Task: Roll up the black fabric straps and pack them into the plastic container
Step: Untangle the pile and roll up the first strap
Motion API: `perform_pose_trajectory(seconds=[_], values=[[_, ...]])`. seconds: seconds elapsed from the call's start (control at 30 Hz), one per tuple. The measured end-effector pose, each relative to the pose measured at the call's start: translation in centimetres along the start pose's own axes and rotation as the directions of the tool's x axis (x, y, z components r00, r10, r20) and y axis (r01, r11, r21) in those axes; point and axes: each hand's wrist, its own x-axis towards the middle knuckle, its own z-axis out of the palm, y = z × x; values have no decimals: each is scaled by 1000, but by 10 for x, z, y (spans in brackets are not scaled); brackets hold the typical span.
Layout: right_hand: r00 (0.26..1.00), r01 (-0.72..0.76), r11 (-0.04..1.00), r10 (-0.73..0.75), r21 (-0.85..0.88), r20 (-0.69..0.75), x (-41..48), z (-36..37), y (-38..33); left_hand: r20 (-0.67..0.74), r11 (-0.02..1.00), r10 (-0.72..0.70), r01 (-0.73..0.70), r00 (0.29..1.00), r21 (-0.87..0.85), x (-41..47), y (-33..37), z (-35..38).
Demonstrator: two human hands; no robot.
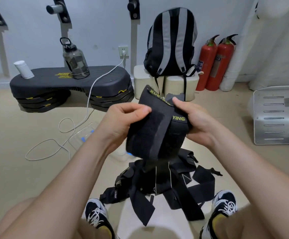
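Navy-white sneakers (95, 214), white laces (230, 208), yellow socks (217, 220)

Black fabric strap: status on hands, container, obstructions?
Left hand and right hand grip black fabric strap, partly rolled. More straps heaped on floor. Clear plastic container behind left forearm, white cable beside it.

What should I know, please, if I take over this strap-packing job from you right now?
Left hand: pinches the wide black fabric strap with yellow-green lettering, held up in the air.
Right hand: grips the same strap's other side. The strap looks partly rolled, not finished.
Loose black fabric straps: a tangled pile on the floor between the shoes, all unrolled.
Clear plastic container with blue clips: on the floor beyond the left forearm, partly hidden. No strap shows in it.
Left to do: finish this roll, roll the pile, pack everything.
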Motion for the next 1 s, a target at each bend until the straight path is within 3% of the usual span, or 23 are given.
perform_pose_trajectory(seconds=[0.13, 0.33, 0.47, 0.57, 0.63, 0.77, 0.9, 1.0], values=[[994, 105, 994, -104, -38, 11, 2, 3, 5, 15, 991, -82, 83, 997, -104, 1, -6, -1], [971, 226, 911, -238, -344, 8, 3, 11, 11, -184, 994, -107, 104, 977, -29, 7, -15, 10], [972, 181, 959, -209, -217, -112, 7, 2, 3, -145, 997, 34, -45, 989, -70, 5, 4, -2], [961, 165, 977, -191, -138, -200, 11, -9, -4, -8, 988, 14, -15, 1000, -151, 1, 18, -9], [967, 169, 978, -189, -124, -172, 10, -9, -6, 51, 997, -18, 22, 999, -78, -2, 12, -1], [976, 200, 974, -208, -109, -70, 5, 1, -6, -58, 998, -41, 39, 997, -47, 1, -11, 20], [969, 242, 969, -238, 51, -66, 2, 8, -8, 53, 993, -110, 112, 993, -33, -2, -18, 29], [986, 164, 975, -159, 152, -42, 0, 9, -8, -12, 992, -110, 109, 994, -63, -1, -19, 38]])
